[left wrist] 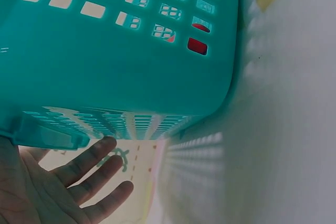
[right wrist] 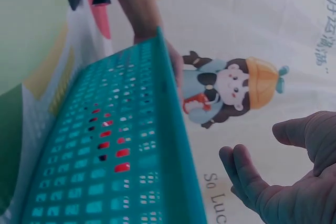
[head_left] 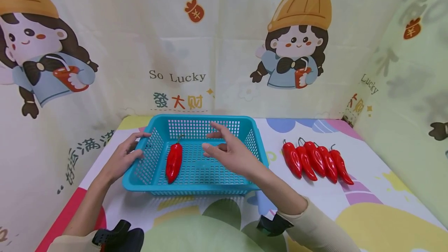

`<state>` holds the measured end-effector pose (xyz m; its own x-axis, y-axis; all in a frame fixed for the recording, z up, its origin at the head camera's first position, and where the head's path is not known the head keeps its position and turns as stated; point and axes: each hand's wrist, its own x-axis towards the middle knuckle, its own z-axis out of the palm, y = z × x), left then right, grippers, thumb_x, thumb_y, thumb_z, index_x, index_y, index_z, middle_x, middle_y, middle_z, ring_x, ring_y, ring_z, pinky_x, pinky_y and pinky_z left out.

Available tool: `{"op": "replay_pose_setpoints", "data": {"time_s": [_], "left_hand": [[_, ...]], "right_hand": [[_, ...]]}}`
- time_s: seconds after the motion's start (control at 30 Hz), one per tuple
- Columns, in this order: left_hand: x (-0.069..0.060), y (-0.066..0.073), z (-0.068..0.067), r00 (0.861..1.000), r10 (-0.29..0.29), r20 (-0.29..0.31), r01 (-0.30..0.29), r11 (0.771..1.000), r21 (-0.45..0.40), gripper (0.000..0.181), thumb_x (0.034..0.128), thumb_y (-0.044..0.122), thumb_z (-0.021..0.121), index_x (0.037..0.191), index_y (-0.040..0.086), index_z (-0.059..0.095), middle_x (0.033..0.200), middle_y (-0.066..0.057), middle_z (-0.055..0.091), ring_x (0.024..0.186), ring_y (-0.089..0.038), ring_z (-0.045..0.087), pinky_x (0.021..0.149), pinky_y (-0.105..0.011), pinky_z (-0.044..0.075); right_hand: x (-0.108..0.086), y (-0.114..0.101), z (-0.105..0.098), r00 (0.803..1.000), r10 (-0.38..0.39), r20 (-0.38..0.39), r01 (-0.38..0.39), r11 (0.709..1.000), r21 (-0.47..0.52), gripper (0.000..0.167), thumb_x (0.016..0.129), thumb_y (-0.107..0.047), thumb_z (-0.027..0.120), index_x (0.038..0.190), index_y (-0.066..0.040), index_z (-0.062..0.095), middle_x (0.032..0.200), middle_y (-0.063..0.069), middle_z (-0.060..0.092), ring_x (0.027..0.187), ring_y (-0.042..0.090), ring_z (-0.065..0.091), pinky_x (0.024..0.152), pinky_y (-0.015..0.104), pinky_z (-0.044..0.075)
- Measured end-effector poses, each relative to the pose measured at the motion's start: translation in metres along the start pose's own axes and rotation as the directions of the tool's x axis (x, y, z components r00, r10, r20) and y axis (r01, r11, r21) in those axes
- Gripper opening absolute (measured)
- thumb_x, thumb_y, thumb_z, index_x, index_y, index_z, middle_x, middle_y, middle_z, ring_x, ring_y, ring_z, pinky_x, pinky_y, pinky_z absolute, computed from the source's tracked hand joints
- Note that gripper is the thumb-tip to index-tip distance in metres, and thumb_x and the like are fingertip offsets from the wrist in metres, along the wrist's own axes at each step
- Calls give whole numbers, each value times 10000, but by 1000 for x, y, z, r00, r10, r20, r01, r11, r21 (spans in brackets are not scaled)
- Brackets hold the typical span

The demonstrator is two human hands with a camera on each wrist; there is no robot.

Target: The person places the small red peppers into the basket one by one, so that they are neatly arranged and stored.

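A turquoise plastic basket [head_left: 196, 188] with perforated walls stands on the table. Inside it, left of the middle, lies one red pepper [head_left: 174, 162], its stem pointing away from me. My left hand [head_left: 123, 156] rests at the basket's left rim; the left wrist view shows several fingers [left wrist: 97, 184] extended and spread outside the wall. Over the right half of the basket hovers my right hand [head_left: 229, 149], thumb and fingers apart with nothing between them. The right wrist view confirms this hand [right wrist: 294, 182] is above the rim. Red slots in the basket wall show the pepper behind it.
Several red peppers [head_left: 316, 160] lie side by side on the table to the right of the basket. A patterned cloth [head_left: 280, 213] covers the table. Printed cartoon curtains [head_left: 231, 61] hang close behind and at both sides.
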<state>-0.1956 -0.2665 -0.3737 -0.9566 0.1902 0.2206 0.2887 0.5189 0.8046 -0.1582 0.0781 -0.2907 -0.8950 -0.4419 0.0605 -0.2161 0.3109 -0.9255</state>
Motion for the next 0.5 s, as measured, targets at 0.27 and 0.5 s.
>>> {"op": "replay_pose_setpoints", "data": {"time_s": [0.27,0.5], "left_hand": [[1,0,0,1000,-8,7,8,1000,-5,650,902,76,579,1526,73,396,1591,-278,307,1283,-575,456,852,-602,578],[0,1,0,1000,-3,4,3,1000,-5,660,892,71,597,1521,56,399,1618,-269,272,1290,-580,453,856,-606,574]], "right_hand": [[-8,-2,-13,999,-3,-41,4,1000,21,742,1007,-354,631,1621,-253,226,1517,33,471,1131,199,706,1000,455,546],[-14,0,-23,998,0,-58,2,1000,27,745,1016,-331,619,1626,-228,204,1554,90,439,1166,238,691,1011,478,535]]}}
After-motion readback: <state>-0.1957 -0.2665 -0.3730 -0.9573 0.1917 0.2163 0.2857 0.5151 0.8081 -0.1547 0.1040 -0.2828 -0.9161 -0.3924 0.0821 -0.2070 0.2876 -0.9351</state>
